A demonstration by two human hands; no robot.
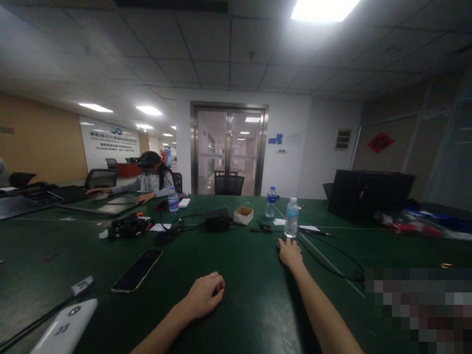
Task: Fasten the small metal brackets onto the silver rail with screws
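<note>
Right hand (290, 254), fingers spread open, is covering most of a flat object (299, 249) on the green table (250, 268), leaving its type unclear. Left hand (204, 297) is lying curled closed, palm hidden. A white-capped bottle (291, 221) is standing directly beyond the object.

See small open carton (244, 216) just right of black box (217, 220). Also see glass double doors (228, 142) at back, black chair (228, 185) in front, red diamond sign (381, 142) at right.
</note>
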